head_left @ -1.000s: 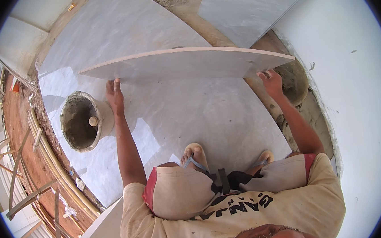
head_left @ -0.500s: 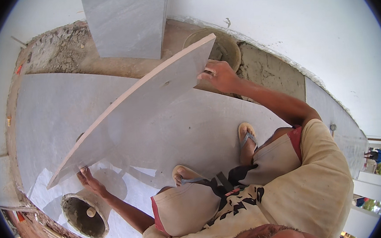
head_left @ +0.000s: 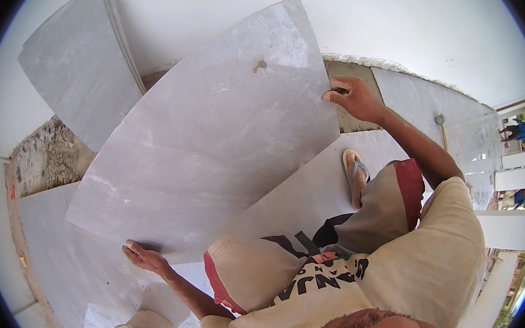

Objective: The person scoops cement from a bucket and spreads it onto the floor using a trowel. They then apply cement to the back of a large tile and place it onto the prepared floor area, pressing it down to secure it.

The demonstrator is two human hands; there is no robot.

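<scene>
A large grey floor tile [head_left: 211, 137] is tilted up in front of me, its broad face showing with a small mortar smear near the top. My right hand [head_left: 356, 99] grips its right edge, thumb on the face and fingers behind. Along its lower edge, my left hand [head_left: 146, 258] is closed, with the fingers partly hidden. Behind the tile's right side shows a strip of wet mortar [head_left: 355, 73]. Most of the ground beyond the tile is hidden by it.
Laid grey tiles [head_left: 65, 241] spread under and around me; my sandalled foot [head_left: 355, 172] rests on them. A bucket [head_left: 155, 323] with mortar stands at the lower left. More tiles [head_left: 79, 70] lean on the wall. A mallet [head_left: 440, 124] lies right; another person [head_left: 514, 131] is far off.
The tile has turned from nearly edge-on to showing its broad face, rising higher. My right hand has moved right with its edge. The view has shifted, and the tile now covers the round tub.
</scene>
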